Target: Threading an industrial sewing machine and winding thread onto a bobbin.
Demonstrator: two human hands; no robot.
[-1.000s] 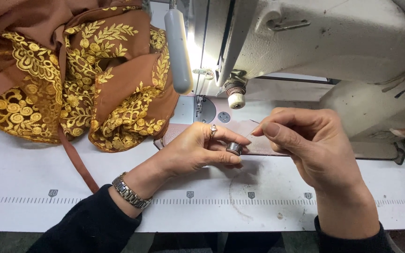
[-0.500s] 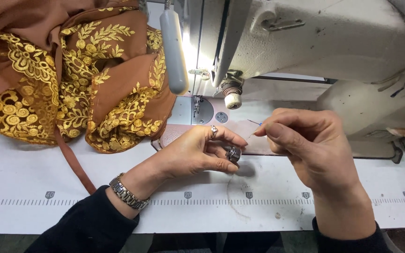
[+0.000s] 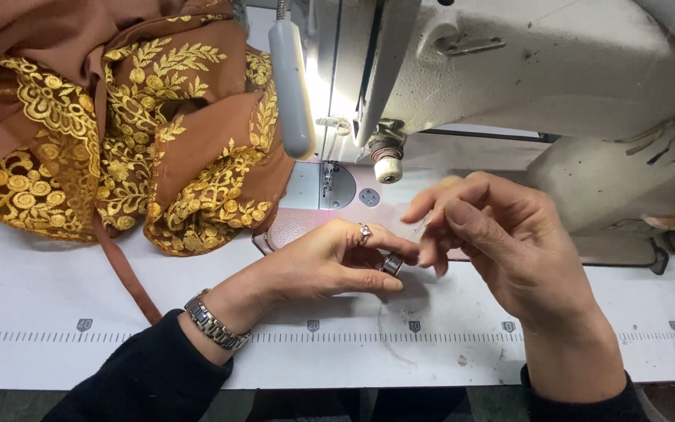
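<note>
Head view: left hand (image 3: 330, 262) at centre frame pinches a small metal bobbin (image 3: 391, 265) between thumb and fingers, just above the white table (image 3: 56, 289). Right hand (image 3: 501, 242) closes finger and thumb on a fine thread (image 3: 418, 228) running up from the bobbin (thread is barely visible, so its end is hard to place). Loose thread loops on the table below the hands.

Sewing machine (image 3: 525, 70) fills the upper right; brown gold-embroidered fabric (image 3: 119, 133) is heaped in the upper left, well apart from the hands.

Risk, as I judge it: the grip on the bobbin is light and partial, so a sharp tug on the thread could pop it out or let it spin and dump slack. The loose loop could also snag under the wrist.

Versus half a second ago: right hand has lifted slightly up and away from the bobbin, drawing the thread longer; left hand is roughly where it was.
</note>
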